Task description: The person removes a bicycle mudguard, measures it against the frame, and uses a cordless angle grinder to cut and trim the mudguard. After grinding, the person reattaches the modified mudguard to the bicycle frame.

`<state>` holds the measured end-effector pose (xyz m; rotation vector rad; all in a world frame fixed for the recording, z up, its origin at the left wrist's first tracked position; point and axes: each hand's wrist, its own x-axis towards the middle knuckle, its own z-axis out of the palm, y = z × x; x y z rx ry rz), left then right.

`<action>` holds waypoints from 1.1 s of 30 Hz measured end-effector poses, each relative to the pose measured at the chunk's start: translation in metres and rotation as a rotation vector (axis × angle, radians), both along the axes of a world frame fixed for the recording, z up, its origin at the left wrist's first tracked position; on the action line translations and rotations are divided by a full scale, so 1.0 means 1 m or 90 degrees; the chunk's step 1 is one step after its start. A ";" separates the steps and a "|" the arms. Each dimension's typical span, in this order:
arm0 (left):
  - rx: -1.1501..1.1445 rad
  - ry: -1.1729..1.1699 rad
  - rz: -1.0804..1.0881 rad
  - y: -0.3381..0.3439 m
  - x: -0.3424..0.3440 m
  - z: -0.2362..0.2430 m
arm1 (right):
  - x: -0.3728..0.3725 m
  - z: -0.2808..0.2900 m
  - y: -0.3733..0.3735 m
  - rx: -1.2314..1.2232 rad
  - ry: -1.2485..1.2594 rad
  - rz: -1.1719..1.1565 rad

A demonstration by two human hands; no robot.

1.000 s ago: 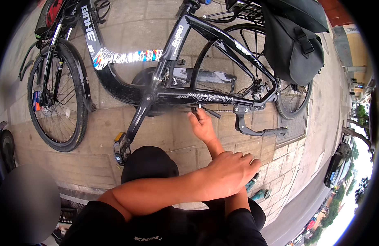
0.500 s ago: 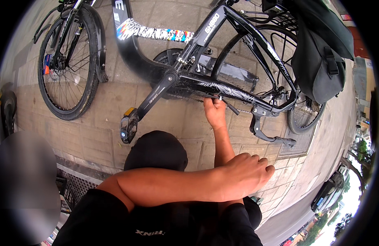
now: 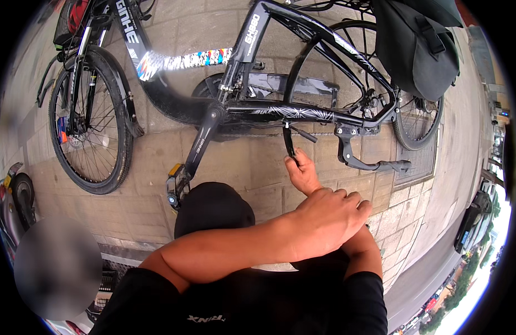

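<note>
A black bicycle frame (image 3: 266,111) stands across the view, with a crank and pedal (image 3: 177,184). My right hand (image 3: 301,170) is below the lower tube, fingers closed on a black strap or cable (image 3: 289,137) that hangs from beneath it. A short black cylindrical piece (image 3: 305,134) sticks out just beside that strap. My left forearm crosses over my right arm, and my left hand (image 3: 330,223) lies on it with fingers curled; whatever is under those fingertips is hidden. My dark-clad knee (image 3: 213,209) is under the crossed arms.
The front wheel (image 3: 90,125) is at left, the rear wheel (image 3: 417,125) with black saddlebag (image 3: 414,56) at right, above a kickstand (image 3: 364,164). A dark two-wheeler (image 3: 23,201) is at far left. Paving (image 3: 247,156) and a metal cover surround the bike; a car (image 3: 473,218) stands beyond.
My right hand has drawn down and away from the lower tube, so more of the black strap shows between them. The view has shifted; my left arm still lies crossed over the right.
</note>
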<state>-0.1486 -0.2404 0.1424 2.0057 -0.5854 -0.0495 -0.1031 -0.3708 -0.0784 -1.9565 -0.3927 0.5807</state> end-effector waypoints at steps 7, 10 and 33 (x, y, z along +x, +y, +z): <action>0.067 0.009 -0.037 -0.010 -0.002 -0.005 | -0.045 0.003 -0.147 -0.073 -0.011 0.151; 0.187 0.119 -0.116 -0.019 -0.002 -0.011 | -0.058 0.006 -0.204 -0.059 0.056 0.174; -0.048 0.955 0.283 -0.194 0.006 -0.190 | 0.020 -0.005 -0.244 -0.240 0.338 0.005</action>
